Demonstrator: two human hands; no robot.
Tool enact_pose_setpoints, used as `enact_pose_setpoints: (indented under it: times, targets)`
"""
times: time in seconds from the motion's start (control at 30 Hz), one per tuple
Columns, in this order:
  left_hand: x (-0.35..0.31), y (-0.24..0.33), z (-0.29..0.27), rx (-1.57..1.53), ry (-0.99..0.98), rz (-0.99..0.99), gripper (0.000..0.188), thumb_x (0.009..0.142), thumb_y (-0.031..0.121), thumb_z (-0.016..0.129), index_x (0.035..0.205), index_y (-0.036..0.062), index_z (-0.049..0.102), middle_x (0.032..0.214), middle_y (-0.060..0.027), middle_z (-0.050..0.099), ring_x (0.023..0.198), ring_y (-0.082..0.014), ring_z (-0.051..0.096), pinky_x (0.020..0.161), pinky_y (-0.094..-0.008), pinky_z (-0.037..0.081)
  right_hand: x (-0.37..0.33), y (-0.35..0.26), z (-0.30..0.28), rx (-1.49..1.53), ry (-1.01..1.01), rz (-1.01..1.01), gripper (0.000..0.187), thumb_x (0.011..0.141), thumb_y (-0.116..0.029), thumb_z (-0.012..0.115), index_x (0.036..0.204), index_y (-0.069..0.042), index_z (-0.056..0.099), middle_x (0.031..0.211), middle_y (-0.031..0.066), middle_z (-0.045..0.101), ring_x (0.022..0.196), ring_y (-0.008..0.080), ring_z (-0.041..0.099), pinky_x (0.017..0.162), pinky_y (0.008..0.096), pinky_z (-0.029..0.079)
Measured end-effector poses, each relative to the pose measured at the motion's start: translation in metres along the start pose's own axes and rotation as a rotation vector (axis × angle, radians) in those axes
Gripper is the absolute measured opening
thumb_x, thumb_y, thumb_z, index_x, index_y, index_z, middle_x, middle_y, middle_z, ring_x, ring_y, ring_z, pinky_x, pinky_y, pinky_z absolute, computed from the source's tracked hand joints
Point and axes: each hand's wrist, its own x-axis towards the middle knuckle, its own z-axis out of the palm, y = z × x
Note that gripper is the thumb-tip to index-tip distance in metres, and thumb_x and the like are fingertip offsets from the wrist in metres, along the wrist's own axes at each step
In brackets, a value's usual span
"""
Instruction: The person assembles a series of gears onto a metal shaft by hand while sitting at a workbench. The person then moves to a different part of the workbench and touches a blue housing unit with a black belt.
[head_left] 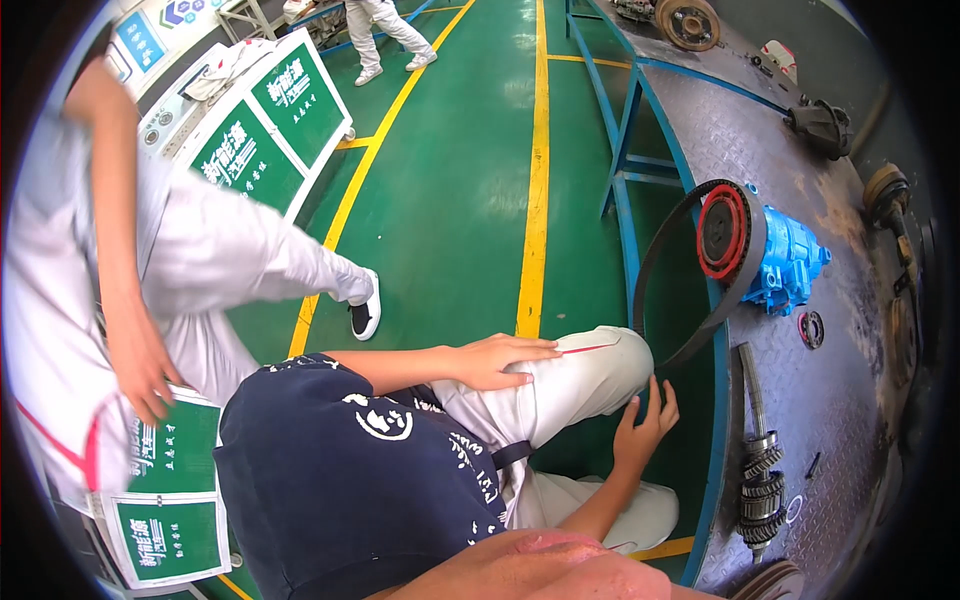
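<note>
My left hand (497, 362) lies flat on my light-trousered thigh, fingers stretched out, holding nothing. Beside my knee, my right hand (645, 428) is raised with its fingers apart. Its fingertips are close to the lower bend of a black ribbed belt (648, 268); whether they touch it I cannot tell. The belt hangs in a loop off the bench edge, from around the red-rimmed pulley (722, 232) of a blue compressor-like unit (792, 262). That unit rests on the metal bench at my right. Part of the belt's lower end is hidden behind my knee.
On the bench (740, 130) lie a gear shaft (763, 490), a small ring (811, 330) and a dark housing (822, 128). A brake drum (688, 24) stands farther back. At left, a person (200, 240) stands by green-and-white cabinets (260, 120). Another person's legs (385, 35) show far ahead.
</note>
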Motion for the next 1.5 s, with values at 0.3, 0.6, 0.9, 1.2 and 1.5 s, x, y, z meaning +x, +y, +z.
enact_pose_setpoints:
  times: [0.3, 0.6, 0.9, 1.2, 1.5]
  targets:
    - [-0.025, -0.048, 0.003, -0.245, -0.081, -0.344, 0.061, 0.114, 0.032, 0.058, 0.168, 0.0083, 0.042, 0.172, -0.0128, 0.046, 0.158, -0.028, 0.044, 0.129, -0.0437, 0.035, -0.006, -0.046, 0.023, -0.06, -0.221, -0.278, 0.05, 0.095, -0.012, 0.074, 0.145, -0.017, 0.072, 0.161, 0.0161, 0.053, 0.15, 0.0433, 0.044, 0.124, 0.059, 0.033]
    - [0.026, -0.012, -0.058, -0.881, 0.17, -0.335, 0.044, 0.115, 0.031, 0.058, 0.145, -0.0011, 0.063, 0.13, -0.0211, 0.076, 0.123, -0.0287, 0.073, 0.112, -0.0449, 0.056, 0.009, 0.0, 0.009, -0.158, 0.173, -0.143, 0.028, 0.097, -0.022, 0.074, 0.123, -0.013, 0.081, 0.149, 0.0156, 0.064, 0.139, 0.0435, 0.053, 0.116, 0.0583, 0.04]
    - [0.042, -0.036, -0.006, -0.068, -0.096, -0.435, 0.061, 0.114, 0.024, 0.058, 0.165, -0.0037, 0.042, 0.166, -0.0263, 0.049, 0.153, -0.0348, 0.048, 0.127, -0.0429, 0.036, -0.025, 0.025, -0.001, 0.105, 0.209, -0.014, 0.039, 0.084, -0.008, 0.076, 0.123, -0.007, 0.076, 0.125, 0.0167, 0.07, 0.114, 0.039, 0.063, 0.101, 0.0497, 0.05]
    - [0.102, 0.024, 0.023, -0.276, -0.127, 0.044, 0.052, 0.114, 0.021, 0.053, 0.158, -0.0076, 0.048, 0.159, -0.024, 0.055, 0.148, -0.0365, 0.053, 0.125, -0.0452, 0.039, -0.072, 0.037, 0.051, 0.173, 0.061, 0.146, 0.028, 0.097, -0.017, 0.067, 0.124, -0.01, 0.072, 0.123, 0.0137, 0.067, 0.112, 0.0369, 0.069, 0.094, 0.0479, 0.057]
    - [0.135, -0.005, 0.025, 0.012, -0.48, -0.071, 0.071, 0.116, 0.04, 0.051, 0.17, -0.0024, 0.032, 0.17, -0.0257, 0.042, 0.159, -0.0389, 0.039, 0.129, -0.0453, 0.03, -0.064, 0.027, 0.032, 0.114, 0.1, 0.314, 0.012, 0.096, -0.013, 0.066, 0.106, -0.01, 0.06, 0.111, 0.0142, 0.061, 0.101, 0.0383, 0.067, 0.087, 0.0522, 0.054]
